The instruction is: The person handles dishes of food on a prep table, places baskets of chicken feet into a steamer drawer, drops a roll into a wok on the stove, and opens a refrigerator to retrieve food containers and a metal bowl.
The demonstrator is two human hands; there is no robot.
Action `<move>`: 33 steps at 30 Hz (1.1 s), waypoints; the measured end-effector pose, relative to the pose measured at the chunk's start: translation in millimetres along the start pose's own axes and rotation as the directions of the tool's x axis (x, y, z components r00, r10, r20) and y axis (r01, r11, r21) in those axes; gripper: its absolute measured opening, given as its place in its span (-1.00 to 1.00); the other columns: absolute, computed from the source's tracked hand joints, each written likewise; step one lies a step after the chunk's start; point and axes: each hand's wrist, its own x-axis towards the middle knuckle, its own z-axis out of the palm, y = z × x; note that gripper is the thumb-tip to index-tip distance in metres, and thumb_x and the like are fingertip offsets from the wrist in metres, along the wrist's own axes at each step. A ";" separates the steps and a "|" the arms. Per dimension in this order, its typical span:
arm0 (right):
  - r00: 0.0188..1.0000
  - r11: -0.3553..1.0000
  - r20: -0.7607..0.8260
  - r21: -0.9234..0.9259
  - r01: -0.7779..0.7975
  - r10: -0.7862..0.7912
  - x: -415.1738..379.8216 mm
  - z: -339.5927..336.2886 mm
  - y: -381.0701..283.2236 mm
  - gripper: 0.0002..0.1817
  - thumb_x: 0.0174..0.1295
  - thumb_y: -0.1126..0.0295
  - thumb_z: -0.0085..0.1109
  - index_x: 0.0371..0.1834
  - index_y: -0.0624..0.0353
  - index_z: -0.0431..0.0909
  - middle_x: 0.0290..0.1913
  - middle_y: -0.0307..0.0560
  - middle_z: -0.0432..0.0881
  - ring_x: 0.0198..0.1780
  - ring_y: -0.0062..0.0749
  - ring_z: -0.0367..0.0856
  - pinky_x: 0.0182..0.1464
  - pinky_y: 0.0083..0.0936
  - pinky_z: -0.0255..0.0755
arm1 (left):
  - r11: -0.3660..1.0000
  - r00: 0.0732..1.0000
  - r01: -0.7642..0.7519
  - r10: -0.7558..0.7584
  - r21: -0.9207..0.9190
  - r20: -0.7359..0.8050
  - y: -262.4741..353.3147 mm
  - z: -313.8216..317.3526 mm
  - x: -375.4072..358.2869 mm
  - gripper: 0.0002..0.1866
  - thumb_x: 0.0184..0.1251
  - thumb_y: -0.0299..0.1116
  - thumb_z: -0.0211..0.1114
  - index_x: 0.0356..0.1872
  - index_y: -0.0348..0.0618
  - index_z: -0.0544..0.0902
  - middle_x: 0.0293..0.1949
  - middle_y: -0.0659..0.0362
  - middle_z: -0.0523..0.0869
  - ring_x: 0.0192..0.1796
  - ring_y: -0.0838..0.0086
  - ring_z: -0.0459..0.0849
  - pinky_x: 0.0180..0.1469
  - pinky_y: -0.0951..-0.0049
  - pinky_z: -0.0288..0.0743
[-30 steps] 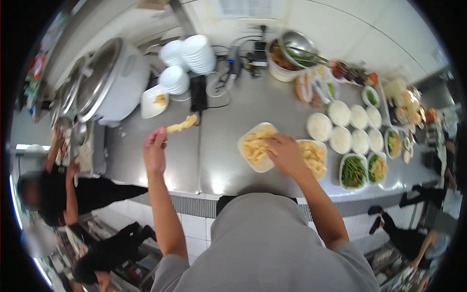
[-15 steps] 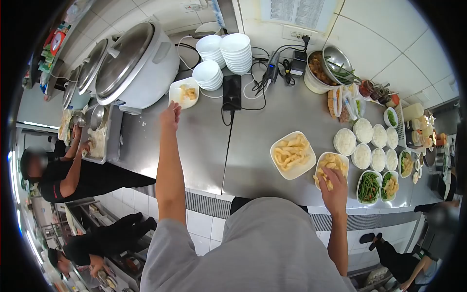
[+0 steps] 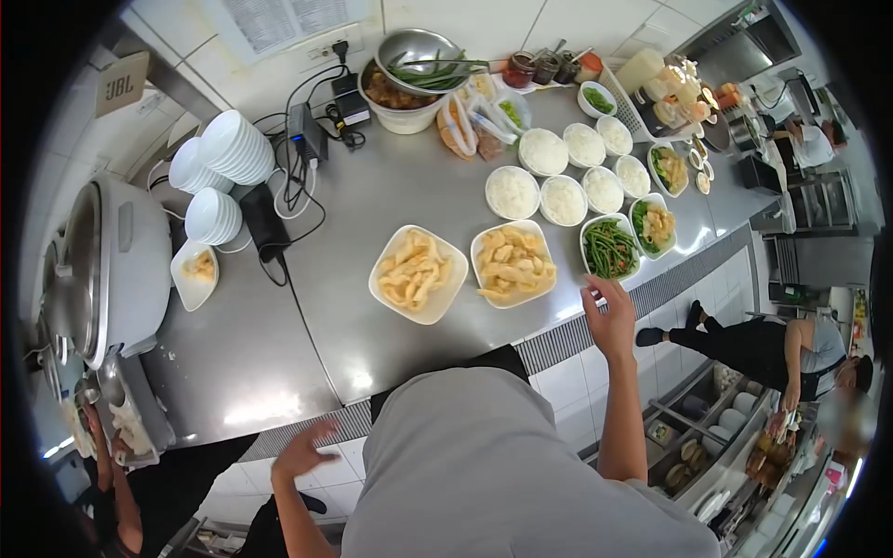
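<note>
My right hand (image 3: 612, 325) has its fingers loosely parted and nothing between them, the fingertips at the near edge of the green bean dish (image 3: 610, 249) (whether they touch its rim, I can't tell). My left hand (image 3: 305, 452) is spread, holding nothing, off the near edge of the steel counter (image 3: 246, 358), well apart from the food. The two dishes of pale yellow strips, the left dish (image 3: 419, 275) and the right dish (image 3: 513, 264), sit side by side, a little apart, beyond and to the left of my right hand.
</note>
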 end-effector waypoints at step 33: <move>0.941 0.927 0.052 0.163 -0.339 0.335 -212.8 121.5 26.2 -0.57 0.26 0.55 0.24 0.23 0.21 0.58 -0.39 -0.11 0.65 -0.40 -0.46 0.57 -0.27 -0.50 0.48 | 0.594 0.509 -0.428 -0.464 -0.681 -0.725 -86.2 -204.9 93.0 -0.47 0.48 -0.10 0.25 0.34 -0.07 0.39 -0.11 0.16 0.75 -0.24 0.51 0.70 -0.27 0.48 0.51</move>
